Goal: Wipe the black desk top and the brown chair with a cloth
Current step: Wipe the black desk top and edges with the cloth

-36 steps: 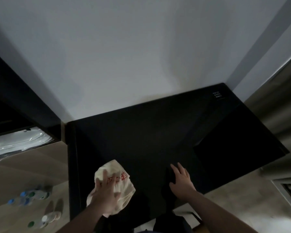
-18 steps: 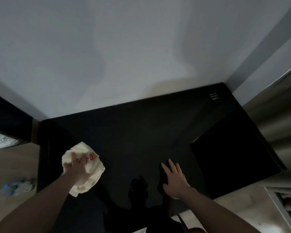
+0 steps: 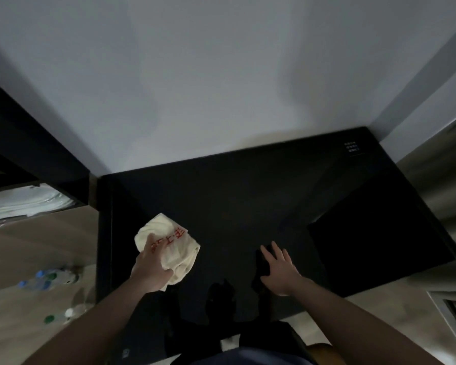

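Head view: left hand (image 3: 153, 270) closed around a bunched cream cloth (image 3: 170, 243) with red print, pressed onto the black desk top (image 3: 234, 206) near its left edge. Right hand (image 3: 281, 272) open, fingers spread, palm flat on the desk near the front edge — well apart from the cloth. Bottles (image 3: 46, 279) on the wooden floor at left. Brown edge (image 3: 323, 351) at bottom right — possibly the chair, cannot tell.

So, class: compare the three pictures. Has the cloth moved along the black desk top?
Yes. The cream cloth under the left hand first slid toward the black desk top's left edge, then came back right, away from that edge.
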`<move>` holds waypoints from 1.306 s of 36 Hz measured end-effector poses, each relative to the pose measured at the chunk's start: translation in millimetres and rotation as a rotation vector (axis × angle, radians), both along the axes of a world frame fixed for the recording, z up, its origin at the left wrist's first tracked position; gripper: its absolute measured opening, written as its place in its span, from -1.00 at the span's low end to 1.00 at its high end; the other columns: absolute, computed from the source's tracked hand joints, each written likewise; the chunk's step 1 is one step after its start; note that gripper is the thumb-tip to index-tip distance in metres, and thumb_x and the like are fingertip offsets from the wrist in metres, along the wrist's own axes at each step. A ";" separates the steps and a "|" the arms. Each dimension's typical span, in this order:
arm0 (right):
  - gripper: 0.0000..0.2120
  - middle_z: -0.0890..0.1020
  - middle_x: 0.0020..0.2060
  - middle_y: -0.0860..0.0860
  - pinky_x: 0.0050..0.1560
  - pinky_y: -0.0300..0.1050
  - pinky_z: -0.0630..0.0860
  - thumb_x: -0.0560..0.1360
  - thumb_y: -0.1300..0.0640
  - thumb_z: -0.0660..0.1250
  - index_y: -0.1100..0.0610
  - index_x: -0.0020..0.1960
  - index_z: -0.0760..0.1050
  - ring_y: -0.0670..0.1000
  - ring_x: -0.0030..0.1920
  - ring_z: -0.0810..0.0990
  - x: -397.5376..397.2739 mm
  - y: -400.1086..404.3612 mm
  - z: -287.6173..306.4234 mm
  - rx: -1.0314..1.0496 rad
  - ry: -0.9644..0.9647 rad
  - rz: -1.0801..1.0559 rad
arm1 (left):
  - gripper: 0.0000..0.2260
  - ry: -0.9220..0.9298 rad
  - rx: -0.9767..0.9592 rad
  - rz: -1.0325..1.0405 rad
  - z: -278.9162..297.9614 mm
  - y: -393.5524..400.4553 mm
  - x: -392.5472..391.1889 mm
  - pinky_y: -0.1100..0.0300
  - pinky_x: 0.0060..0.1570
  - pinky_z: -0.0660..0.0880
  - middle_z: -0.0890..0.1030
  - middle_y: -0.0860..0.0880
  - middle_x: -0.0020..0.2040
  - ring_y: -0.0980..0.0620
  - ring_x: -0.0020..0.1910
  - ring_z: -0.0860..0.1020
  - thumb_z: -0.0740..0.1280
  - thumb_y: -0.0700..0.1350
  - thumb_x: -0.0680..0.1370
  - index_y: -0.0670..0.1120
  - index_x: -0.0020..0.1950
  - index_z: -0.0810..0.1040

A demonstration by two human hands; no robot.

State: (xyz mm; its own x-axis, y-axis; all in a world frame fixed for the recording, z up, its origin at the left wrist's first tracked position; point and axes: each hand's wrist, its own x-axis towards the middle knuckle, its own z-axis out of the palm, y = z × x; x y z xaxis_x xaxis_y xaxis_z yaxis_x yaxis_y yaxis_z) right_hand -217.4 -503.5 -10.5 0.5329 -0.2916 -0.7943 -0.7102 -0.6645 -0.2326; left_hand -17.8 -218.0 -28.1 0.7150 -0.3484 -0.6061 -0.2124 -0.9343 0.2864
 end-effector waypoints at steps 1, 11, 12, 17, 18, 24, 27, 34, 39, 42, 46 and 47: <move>-0.14 -0.29 0.62 -0.01 0.59 0.20 0.02 0.56 -0.01 0.28 -0.11 0.65 -0.22 0.24 0.61 -0.24 -0.7 1.2 2.3 -0.005 -0.005 -0.003 | -0.21 0.005 0.021 0.000 -0.4 -2.5 0.7 0.10 -0.01 0.59 -0.14 0.05 0.61 -0.09 0.24 0.49 0.37 -0.09 0.52 0.08 0.64 0.01; -0.15 -0.31 0.61 -0.01 0.56 0.26 -0.06 0.56 0.05 0.27 -0.10 0.65 -0.21 0.23 0.60 -0.29 -18.4 -24.3 9.2 -0.104 -0.018 -0.005 | -0.18 0.131 0.133 0.044 -4.6 -48.7 7.7 -0.07 0.35 0.36 -0.46 0.00 0.58 -0.26 0.55 0.14 0.30 -0.07 0.56 0.21 0.65 -0.17; -0.15 -0.31 0.61 0.00 0.56 0.27 -0.05 0.56 0.05 0.27 -0.10 0.65 -0.21 0.23 0.60 -0.29 -20.6 -29.7 7.5 -0.109 -0.018 -0.006 | -0.19 0.128 0.136 0.045 -3.4 -55.9 6.0 -0.07 0.35 0.35 -0.46 0.00 0.58 -0.25 0.56 0.11 0.28 -0.09 0.57 0.19 0.65 -0.17; -0.14 -0.33 0.61 0.01 0.56 0.29 -0.06 0.56 0.05 0.27 -0.10 0.65 -0.22 0.24 0.60 -0.30 -30.9 -63.7 -4.5 -0.128 -0.012 0.017 | -0.20 0.130 0.152 0.029 -0.1 -96.6 -0.9 -0.07 0.32 0.38 -0.48 0.00 0.58 -0.24 0.59 0.06 0.23 -0.11 0.58 0.19 0.65 -0.20; -0.14 -0.33 0.61 0.02 0.56 0.29 -0.06 0.56 0.05 0.26 -0.09 0.65 -0.23 0.24 0.60 -0.30 -32.8 -71.7 -7.5 -0.130 -0.010 0.020 | -0.19 0.125 0.155 0.030 -0.3 -105.6 -2.3 -0.07 0.33 0.38 -0.48 0.00 0.58 -0.25 0.58 0.06 0.23 -0.11 0.56 0.21 0.64 -0.20; -0.16 -0.35 0.60 0.01 0.54 0.32 -0.01 0.59 -0.01 0.24 -0.10 0.64 -0.28 0.24 0.60 -0.30 -50.1 -125.1 -27.1 -0.147 0.001 0.057 | -0.16 0.113 0.207 -0.002 -1.1 -173.1 -17.3 -0.07 0.16 0.47 -0.51 0.03 0.56 -0.23 0.55 0.14 0.21 -0.02 0.48 0.30 0.60 -0.24; -0.15 -0.36 0.60 -0.04 0.53 0.34 0.02 0.60 -0.01 0.25 -0.14 0.63 -0.30 0.21 0.60 -0.30 -64.8 -155.1 -34.3 -0.132 -0.006 0.102 | -0.15 0.117 0.214 -0.013 0.2 -217.6 -27.3 -0.10 0.15 0.45 -0.49 0.04 0.56 -0.25 0.55 0.12 0.24 -0.01 0.47 0.31 0.60 -0.21; -0.15 -0.41 0.58 -0.01 0.51 0.35 0.07 0.61 -0.02 0.26 -0.14 0.63 -0.29 0.23 0.59 -0.32 -98.2 -220.2 -37.4 -0.172 -0.002 0.053 | -0.16 0.169 0.227 -0.145 13.0 -338.9 -63.6 -0.22 0.40 0.31 -0.49 -0.09 0.57 -0.39 0.58 -0.03 0.24 -0.09 0.57 0.17 0.64 -0.29; -0.16 -0.38 0.59 -0.01 0.51 0.31 0.11 0.62 -0.02 0.27 -0.13 0.63 -0.28 0.22 0.61 -0.27 -117.4 -258.1 -30.0 -0.183 0.012 -0.006 | -0.06 0.226 0.103 -0.110 18.1 -400.1 -84.4 -0.01 0.19 0.45 -0.29 -0.12 0.63 -0.26 0.57 0.14 0.32 0.04 0.52 0.03 0.64 -0.32; -0.15 -0.35 0.60 0.00 0.53 0.28 0.12 0.61 -0.04 0.27 -0.12 0.64 -0.28 0.23 0.61 -0.23 -120.2 -268.9 -25.3 -0.209 -0.015 -0.026 | 0.03 0.338 0.001 -0.088 14.9 -410.2 -78.6 0.01 0.20 0.47 -0.14 -0.03 0.65 -0.19 0.53 0.24 0.38 0.11 0.38 0.07 0.66 -0.23; -0.16 -0.31 0.61 0.02 0.56 0.25 0.10 0.61 -0.08 0.24 -0.09 0.64 -0.28 0.24 0.61 -0.20 -101.1 -263.3 -19.6 -0.227 -0.079 -0.067 | -0.35 0.428 -0.196 -0.017 33.3 -393.0 -74.7 0.13 0.24 0.39 0.28 -0.05 0.51 -0.06 0.38 0.41 0.29 -0.20 0.61 0.05 0.65 0.12; -0.17 -0.30 0.62 0.02 0.56 0.24 0.08 0.61 -0.09 0.24 -0.10 0.64 -0.27 0.23 0.61 -0.20 -91.7 -258.1 -18.0 -0.226 -0.109 -0.081 | -0.44 0.381 -0.240 -0.008 34.8 -382.4 -72.3 0.16 0.20 0.41 0.39 -0.02 0.40 0.02 0.26 0.47 0.27 -0.21 0.63 0.03 0.61 0.22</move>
State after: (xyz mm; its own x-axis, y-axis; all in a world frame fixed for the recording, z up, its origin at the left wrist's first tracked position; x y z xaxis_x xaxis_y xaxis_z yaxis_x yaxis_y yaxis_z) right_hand -309.1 -761.5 -28.5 0.5795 -0.5003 -0.6433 -0.7419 -0.6506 -0.1624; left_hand -90.1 -600.4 6.6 0.4526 -0.5161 -0.7272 -0.0570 -0.8306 0.5540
